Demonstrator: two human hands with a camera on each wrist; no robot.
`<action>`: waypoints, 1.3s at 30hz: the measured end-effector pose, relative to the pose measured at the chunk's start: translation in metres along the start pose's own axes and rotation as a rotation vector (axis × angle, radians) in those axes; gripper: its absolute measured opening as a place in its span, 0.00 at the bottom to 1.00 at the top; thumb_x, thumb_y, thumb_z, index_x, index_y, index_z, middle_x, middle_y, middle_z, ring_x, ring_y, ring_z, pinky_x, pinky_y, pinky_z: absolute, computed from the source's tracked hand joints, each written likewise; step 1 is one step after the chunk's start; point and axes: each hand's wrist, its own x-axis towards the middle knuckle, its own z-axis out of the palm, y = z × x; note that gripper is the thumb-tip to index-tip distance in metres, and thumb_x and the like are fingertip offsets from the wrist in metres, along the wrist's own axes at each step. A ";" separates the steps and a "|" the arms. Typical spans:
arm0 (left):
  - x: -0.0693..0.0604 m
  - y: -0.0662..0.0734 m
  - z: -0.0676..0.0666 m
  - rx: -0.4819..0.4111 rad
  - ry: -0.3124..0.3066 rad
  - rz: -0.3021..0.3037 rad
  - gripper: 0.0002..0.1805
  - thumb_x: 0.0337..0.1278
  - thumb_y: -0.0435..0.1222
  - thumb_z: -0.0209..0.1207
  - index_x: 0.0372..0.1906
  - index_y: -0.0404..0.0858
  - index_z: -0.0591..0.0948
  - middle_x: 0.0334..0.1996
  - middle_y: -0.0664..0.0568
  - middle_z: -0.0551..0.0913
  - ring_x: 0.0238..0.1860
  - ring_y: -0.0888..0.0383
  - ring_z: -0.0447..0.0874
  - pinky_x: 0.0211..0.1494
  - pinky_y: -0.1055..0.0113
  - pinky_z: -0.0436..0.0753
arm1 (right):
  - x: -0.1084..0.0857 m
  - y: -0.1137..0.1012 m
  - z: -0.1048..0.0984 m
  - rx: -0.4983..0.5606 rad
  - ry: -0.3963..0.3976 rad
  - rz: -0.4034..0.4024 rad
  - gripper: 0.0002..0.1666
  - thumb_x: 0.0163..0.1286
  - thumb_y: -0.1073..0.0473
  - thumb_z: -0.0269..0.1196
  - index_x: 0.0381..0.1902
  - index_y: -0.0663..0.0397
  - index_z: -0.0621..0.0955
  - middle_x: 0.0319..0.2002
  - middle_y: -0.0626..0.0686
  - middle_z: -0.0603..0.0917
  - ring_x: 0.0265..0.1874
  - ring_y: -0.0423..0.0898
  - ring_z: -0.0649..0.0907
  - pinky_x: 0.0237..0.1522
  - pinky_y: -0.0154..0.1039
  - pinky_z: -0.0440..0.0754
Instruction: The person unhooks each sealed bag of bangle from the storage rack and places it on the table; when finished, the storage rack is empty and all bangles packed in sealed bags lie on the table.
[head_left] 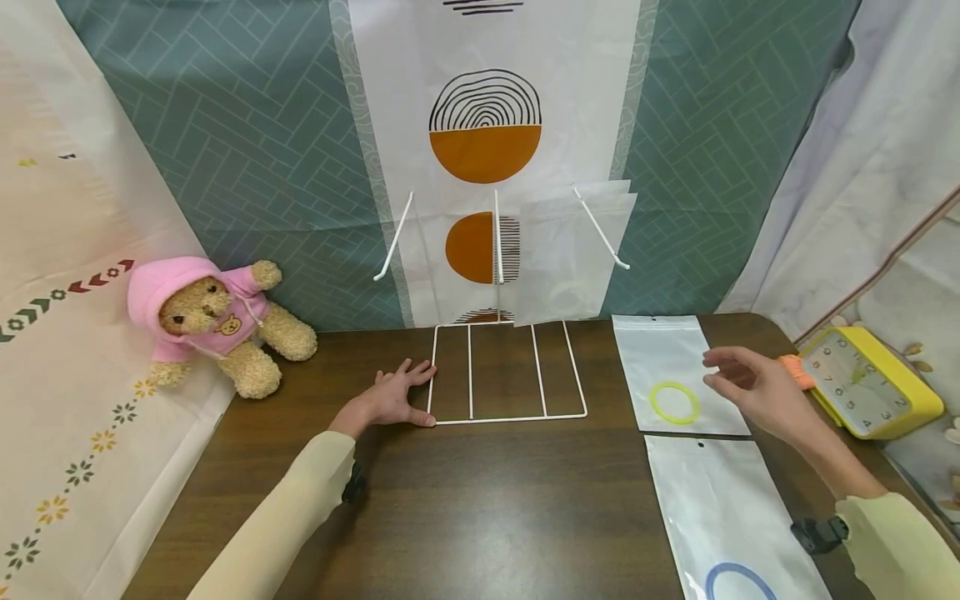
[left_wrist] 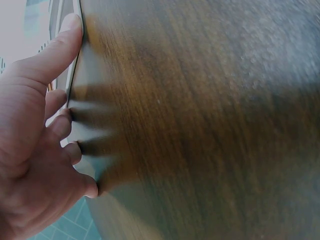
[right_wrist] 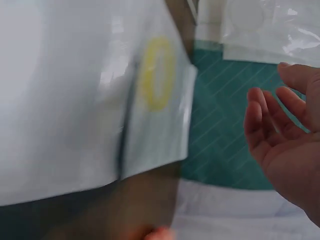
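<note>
A white wire rack (head_left: 510, 420) stands on the wooden table, with a flat base and three prongs leaning forward. My left hand (head_left: 390, 396) rests at the left side of its base, fingers spread; in the left wrist view the thumb (left_wrist: 70, 30) touches the wire. Translucent plastic bags (head_left: 577, 267) hang from the rack's right prong. My right hand (head_left: 765, 392) is held above the right side of the table, fingers loosely bent, holding nothing. Below and left of it lies a bag (head_left: 637, 358) with a yellow ring (head_left: 675, 403).
Nearer me lies a second bag (head_left: 712, 500) with a blue ring (head_left: 738, 575), cut off by the frame. A yellow clock (head_left: 873, 383) stands at the right, beside an orange object (head_left: 797, 372) partly behind my hand. A teddy bear (head_left: 217, 321) in pink sits at the left.
</note>
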 end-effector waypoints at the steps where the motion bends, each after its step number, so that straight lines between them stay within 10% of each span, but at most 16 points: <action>1: 0.000 0.000 0.000 -0.001 -0.001 0.000 0.55 0.49 0.53 0.74 0.78 0.39 0.59 0.79 0.43 0.52 0.76 0.30 0.41 0.67 0.26 0.39 | 0.007 -0.003 0.000 0.027 -0.005 -0.011 0.18 0.67 0.66 0.68 0.54 0.63 0.80 0.45 0.57 0.84 0.34 0.32 0.81 0.33 0.25 0.78; 5: 0.000 0.000 0.000 -0.007 -0.009 -0.014 0.56 0.49 0.54 0.73 0.79 0.40 0.59 0.79 0.44 0.51 0.76 0.31 0.40 0.68 0.28 0.38 | 0.037 -0.016 0.000 0.131 -0.013 -0.057 0.20 0.68 0.68 0.67 0.57 0.65 0.79 0.46 0.47 0.83 0.33 0.35 0.83 0.32 0.28 0.80; 21: -0.002 0.002 -0.001 -0.010 -0.019 -0.020 0.55 0.50 0.53 0.73 0.79 0.40 0.59 0.79 0.43 0.51 0.75 0.30 0.41 0.69 0.29 0.38 | 0.135 -0.055 -0.003 0.356 0.005 0.025 0.28 0.72 0.64 0.64 0.67 0.64 0.72 0.58 0.67 0.76 0.41 0.31 0.83 0.38 0.32 0.84; 39: -0.001 0.001 0.000 -0.005 -0.006 -0.022 0.55 0.49 0.54 0.74 0.79 0.42 0.59 0.79 0.44 0.51 0.76 0.31 0.42 0.69 0.28 0.40 | 0.188 -0.073 -0.013 0.409 0.024 0.121 0.34 0.73 0.57 0.64 0.73 0.53 0.67 0.64 0.63 0.72 0.51 0.44 0.81 0.44 0.31 0.82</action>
